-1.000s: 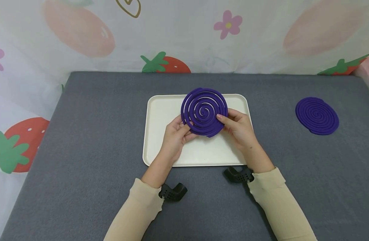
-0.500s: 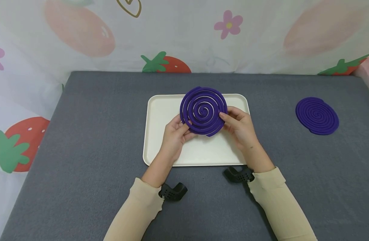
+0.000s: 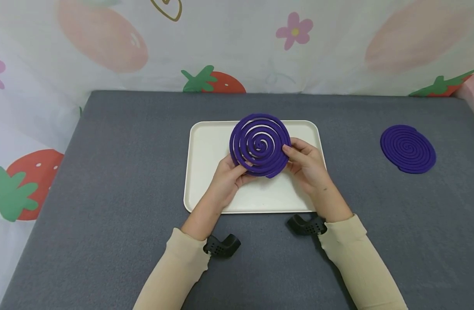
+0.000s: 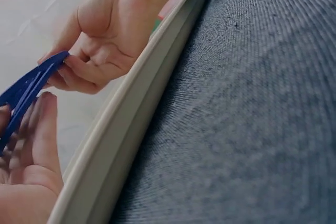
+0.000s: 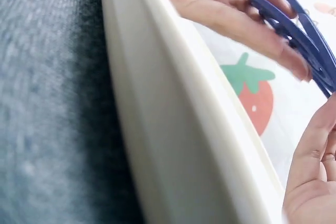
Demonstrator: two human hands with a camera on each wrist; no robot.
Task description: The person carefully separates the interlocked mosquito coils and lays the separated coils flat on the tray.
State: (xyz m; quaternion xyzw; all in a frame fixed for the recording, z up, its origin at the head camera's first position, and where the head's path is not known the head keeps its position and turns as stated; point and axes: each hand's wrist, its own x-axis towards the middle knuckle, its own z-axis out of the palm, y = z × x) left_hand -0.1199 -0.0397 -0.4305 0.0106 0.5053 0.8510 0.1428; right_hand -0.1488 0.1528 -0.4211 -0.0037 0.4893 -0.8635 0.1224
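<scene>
In the head view, a flat purple mosquito coil (image 3: 259,148) is held up over a cream tray (image 3: 206,142), face tilted toward the camera. Pale gaps show between its windings. My left hand (image 3: 226,181) pinches the lower left edge, thumb on the front and fingers behind. At the right edge, my right hand (image 3: 308,168) grips it between thumb and fingers. Both wrist views catch the coil edge-on, above the tray's rim; in the right wrist view its blue-looking windings (image 5: 294,27) spread apart in layers. Some fingers are hidden behind the coil.
A second purple coil (image 3: 408,149) lies flat on the grey cloth-covered table (image 3: 117,172), far to the right. Behind the table hangs a white curtain (image 3: 237,43) printed with strawberries and flowers. Black wrist cameras (image 3: 223,246) sit at both cuffs.
The coil has shifted slightly left, and the gaps between its upper windings look wider. My left hand has dipped a little; the right thumb has slid slightly toward the coil's edge.
</scene>
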